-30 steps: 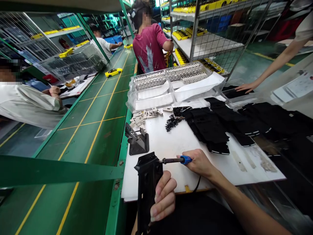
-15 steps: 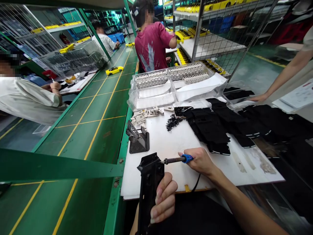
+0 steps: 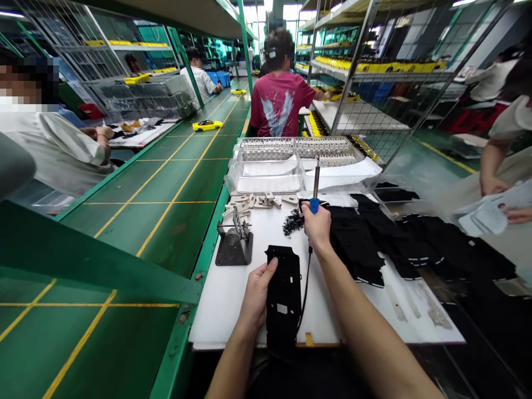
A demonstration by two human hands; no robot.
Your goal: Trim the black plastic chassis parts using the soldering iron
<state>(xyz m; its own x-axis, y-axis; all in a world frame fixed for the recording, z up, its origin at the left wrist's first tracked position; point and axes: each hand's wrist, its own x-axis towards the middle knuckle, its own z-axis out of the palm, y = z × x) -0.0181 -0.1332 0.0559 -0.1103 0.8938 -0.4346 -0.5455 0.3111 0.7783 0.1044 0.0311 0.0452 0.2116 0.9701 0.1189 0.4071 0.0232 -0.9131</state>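
My left hand (image 3: 256, 291) grips a flat black plastic panel (image 3: 286, 282) by its left edge, thumb on its face, above the front of the white work board (image 3: 332, 310). In my right hand (image 3: 318, 226) is a soldering iron (image 3: 316, 183) with a blue handle, its metal tip pointing up and away from the panel. The iron's black cord hangs beside the panel. A dark metal iron stand (image 3: 234, 247) stands left of the panel. Behind the hands lie a heap of small black parts (image 3: 293, 223) and several loose whitish parts (image 3: 266, 200).
Clear plastic trays (image 3: 266, 184) of whitish parts stand at the back of the board. Stacked black panels (image 3: 353, 238) spread to the right. A green conveyor (image 3: 166, 183) with a yellow toy car (image 3: 207, 126) runs along the left. Co-workers sit or stand around.
My right hand has lifted the soldering iron off the panel and turned its tip upward. My left hand has turned the panel from edge-on to lying flat, face up. The head view has shifted.
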